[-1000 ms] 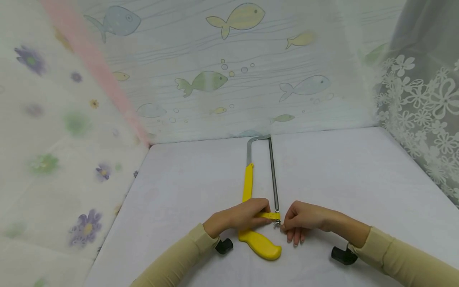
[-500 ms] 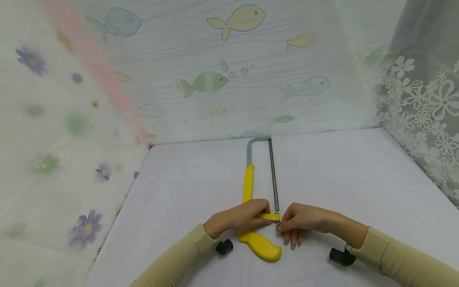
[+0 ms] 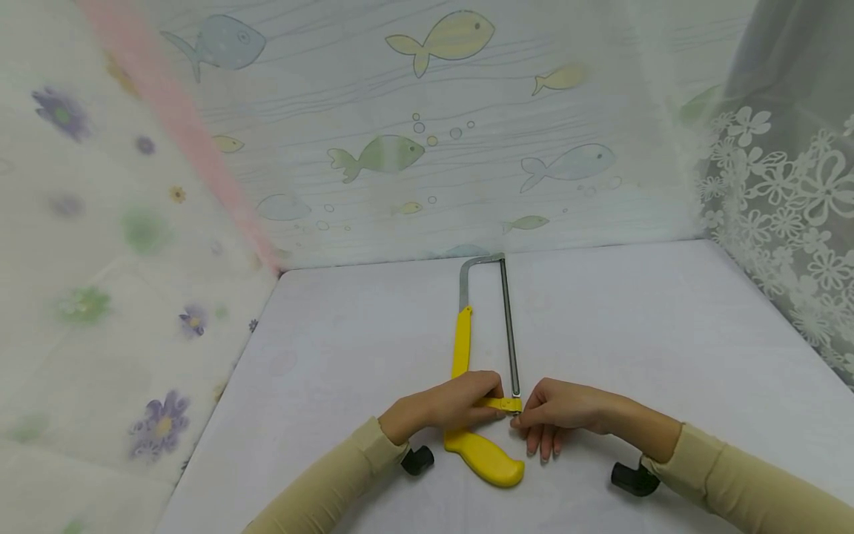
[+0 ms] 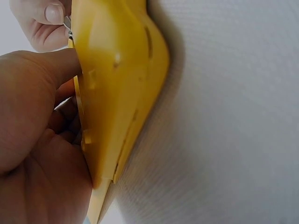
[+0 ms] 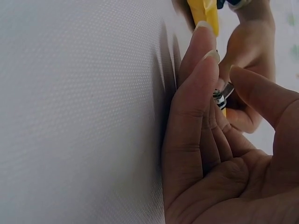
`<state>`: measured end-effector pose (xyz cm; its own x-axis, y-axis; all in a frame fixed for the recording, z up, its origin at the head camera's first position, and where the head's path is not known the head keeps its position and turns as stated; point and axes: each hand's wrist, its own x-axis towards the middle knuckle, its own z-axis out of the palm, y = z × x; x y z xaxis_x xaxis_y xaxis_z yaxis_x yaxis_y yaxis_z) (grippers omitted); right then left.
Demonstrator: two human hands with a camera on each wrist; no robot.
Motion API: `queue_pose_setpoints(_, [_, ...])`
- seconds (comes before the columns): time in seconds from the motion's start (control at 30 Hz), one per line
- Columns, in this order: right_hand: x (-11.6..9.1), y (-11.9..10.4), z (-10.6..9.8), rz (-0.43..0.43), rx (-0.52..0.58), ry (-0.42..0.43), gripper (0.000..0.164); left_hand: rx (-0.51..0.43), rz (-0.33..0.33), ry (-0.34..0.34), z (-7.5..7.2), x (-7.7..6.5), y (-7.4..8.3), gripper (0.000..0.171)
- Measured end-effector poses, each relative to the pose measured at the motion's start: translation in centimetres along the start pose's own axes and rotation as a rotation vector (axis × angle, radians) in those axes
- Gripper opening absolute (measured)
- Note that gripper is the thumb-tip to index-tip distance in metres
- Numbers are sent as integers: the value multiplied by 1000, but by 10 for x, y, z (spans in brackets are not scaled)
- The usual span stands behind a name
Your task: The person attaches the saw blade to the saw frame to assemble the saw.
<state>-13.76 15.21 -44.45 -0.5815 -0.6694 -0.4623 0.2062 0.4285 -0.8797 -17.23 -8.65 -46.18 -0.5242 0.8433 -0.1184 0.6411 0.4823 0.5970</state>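
A hacksaw lies on the white table in the head view, its yellow handle (image 3: 490, 463) toward me and its dark blade (image 3: 509, 326) on the right. My left hand (image 3: 454, 399) grips the yellow frame near the blade's near mount, fingers and thumb around it. In the left wrist view the yellow handle (image 4: 117, 60) fills the middle beside that hand. At the blade's near end, my right hand (image 3: 567, 408) has thumb and forefinger on a small metal wing nut (image 5: 228, 90), which they mostly cover in the head view. Its other fingers hang down close to the tabletop.
The white tabletop (image 3: 360, 319) stretches around the saw. Behind it hangs a fish-print curtain (image 3: 467, 96). A flowered curtain (image 3: 133, 297) borders the left side, and lace (image 3: 800, 193) the right. Black wrist mounts show below the left sleeve (image 3: 418, 460) and the right sleeve (image 3: 634, 478).
My right hand has shifted slightly left, and its fingertips now cover the wing nut that showed beside them a second ago. My left hand and the hacksaw stay in place.
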Motion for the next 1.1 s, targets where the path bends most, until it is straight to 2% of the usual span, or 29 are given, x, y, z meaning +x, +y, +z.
queue_pose_setpoints(0.37, [-7,4,-8,-5,-11,10,26,22,-5,5,-1,-1,2,12])
queue_pose_setpoints(0.6, [-7,6,-9,-28,-24,12,30,27,-9,6,-1,-1,1,13])
queue_pose_setpoints(0.8, [-5,5,-7,-44,29,-31,28,14,-14,1,-1,-1,1,12])
queue_pose_setpoints(1.1, [0,3,-3,-11,48,-35,34,6,-6,1,-1,-1,1,11])
